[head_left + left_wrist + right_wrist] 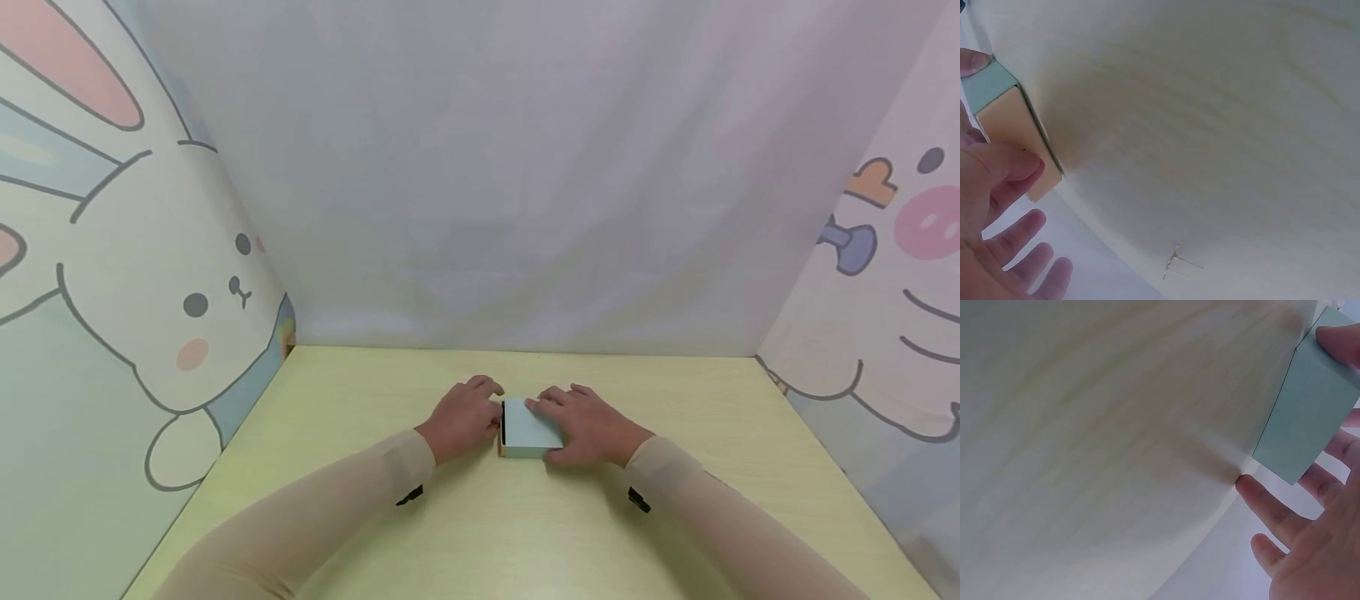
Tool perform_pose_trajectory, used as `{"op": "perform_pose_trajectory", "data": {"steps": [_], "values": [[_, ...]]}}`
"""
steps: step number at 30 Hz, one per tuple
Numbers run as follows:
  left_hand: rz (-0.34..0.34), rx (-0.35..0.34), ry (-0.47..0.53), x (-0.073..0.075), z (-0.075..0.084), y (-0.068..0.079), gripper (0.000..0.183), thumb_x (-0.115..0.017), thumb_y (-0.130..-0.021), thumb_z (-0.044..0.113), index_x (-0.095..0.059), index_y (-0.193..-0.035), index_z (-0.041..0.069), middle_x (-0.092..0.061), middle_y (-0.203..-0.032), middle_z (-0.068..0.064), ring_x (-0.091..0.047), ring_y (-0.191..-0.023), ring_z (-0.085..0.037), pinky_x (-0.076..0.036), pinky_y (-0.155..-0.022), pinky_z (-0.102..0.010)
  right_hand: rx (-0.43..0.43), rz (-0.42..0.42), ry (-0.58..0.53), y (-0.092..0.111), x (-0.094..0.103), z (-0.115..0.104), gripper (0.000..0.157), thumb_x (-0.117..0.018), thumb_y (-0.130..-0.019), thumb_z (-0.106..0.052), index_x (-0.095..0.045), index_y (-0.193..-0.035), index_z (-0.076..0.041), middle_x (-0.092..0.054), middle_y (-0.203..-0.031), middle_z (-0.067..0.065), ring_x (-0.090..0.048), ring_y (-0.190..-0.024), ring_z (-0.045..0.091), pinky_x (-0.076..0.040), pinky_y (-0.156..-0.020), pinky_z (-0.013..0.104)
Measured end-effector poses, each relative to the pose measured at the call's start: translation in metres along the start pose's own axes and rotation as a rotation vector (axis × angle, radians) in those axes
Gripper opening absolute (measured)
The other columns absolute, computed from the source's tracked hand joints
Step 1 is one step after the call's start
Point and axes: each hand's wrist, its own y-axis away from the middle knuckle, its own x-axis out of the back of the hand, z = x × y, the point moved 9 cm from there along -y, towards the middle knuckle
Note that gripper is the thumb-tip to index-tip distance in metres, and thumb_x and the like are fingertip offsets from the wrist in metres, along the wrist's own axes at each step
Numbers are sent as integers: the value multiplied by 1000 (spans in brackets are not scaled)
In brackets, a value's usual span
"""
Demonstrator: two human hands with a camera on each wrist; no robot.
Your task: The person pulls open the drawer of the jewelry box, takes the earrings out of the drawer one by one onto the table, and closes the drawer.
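Note:
A small mint-green box (pixel 527 425) lies flat on the table between my two hands. Its left end is a tan panel (pixel 1011 122), framed by the green cover. My left hand (pixel 462 421) is at that end; thumb and index finger pinch together against the panel, the other fingers stand away. What lies between those fingertips is hidden. From the right, my right hand (pixel 588 423) grips the green cover (pixel 1310 406), thumb on the near side and fingers over the top. In the right wrist view, one extended finger touches the table beside the box.
The pale wooden table (pixel 480 533) meets a grey-white cloth (pixel 480 175) at the back. Side panels carry a cartoon rabbit (pixel 172 275) on the left and a cartoon figure with a pink snout (pixel 885 292) on the right.

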Motion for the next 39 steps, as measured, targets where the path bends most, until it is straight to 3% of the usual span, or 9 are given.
{"op": "perform_pose_trajectory", "data": {"steps": [12,29,39], "values": [[32,-15,5,1,5,-1,10,-85,-110,26,-95,-109,25,-79,-147,1,-69,-146,-23,-67,-106,-43,-1,-5,-10,-1,-1,-2,83,-88,-94,-43,-64,-169,-17,-71,-153,5,-72,-130,28,-47,-132,73],[26,10,25,0,4,0,11,-84,-112,29,-94,-111,27,-79,-148,1,-68,-147,-23,-65,-108,-42,15,3,12,-1,-1,-3,81,-87,-94,-43,-65,-168,-16,-72,-153,5,-72,-129,26,-50,-129,70],[18,27,72,-1,-4,3,13,-82,-113,35,-93,-117,29,-77,-152,1,-67,-149,-23,-64,-113,-45,-8,-20,-24,5,-6,5,87,-87,-99,-49,-56,-176,-19,-65,-169,7,-71,-143,37,-43,-135,77]]}}
